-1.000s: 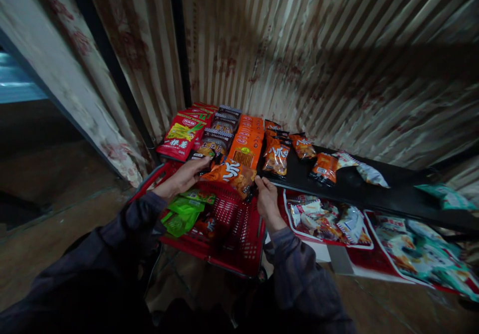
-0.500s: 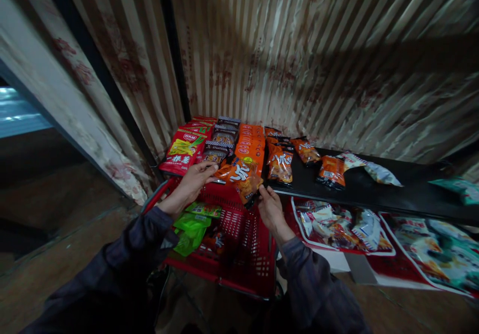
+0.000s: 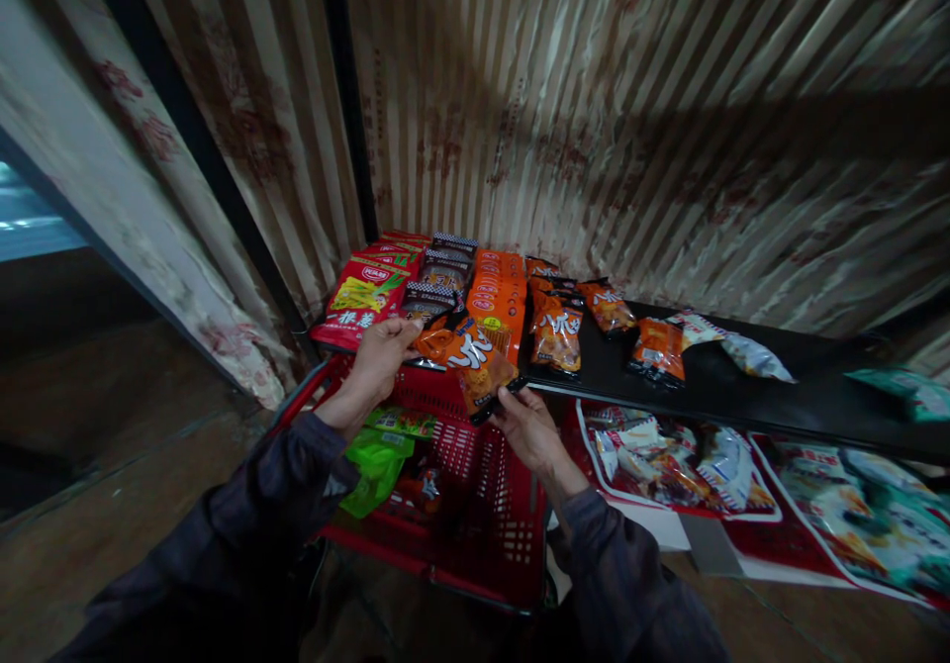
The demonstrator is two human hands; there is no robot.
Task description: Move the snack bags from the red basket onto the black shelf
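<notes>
An orange snack bag point(image 3: 477, 364) with white lettering and black ends is stretched between my two hands, tilted over the far rim of a red shopping basket point(image 3: 475, 584). My left hand point(image 3: 377, 361) pinches its upper left end. At its lower right corner, my right hand point(image 3: 528, 424) grips the black edge between thumb and fingers. Below, the basket holds a bright green bag point(image 3: 377, 465), a flat green packet point(image 3: 405, 424) and a dark orange packet point(image 3: 423, 488). Just behind the held bag lie orange packets point(image 3: 499, 282) in a row on the shelf.
On the black shelf point(image 3: 742, 391) lie red snack bags point(image 3: 367, 292), dark potato-snack packets point(image 3: 437, 282), more orange bags point(image 3: 558, 334) and white packets point(image 3: 753, 356). Lower right stand red bins point(image 3: 675, 455) of packets. A striped curtain point(image 3: 594, 99) hangs behind, beside a dark post point(image 3: 345, 99).
The orange snack bag, held in both hands, has shifted slightly left and down. My right hand has moved a little left with it; the packets on the shelf stay in place.
</notes>
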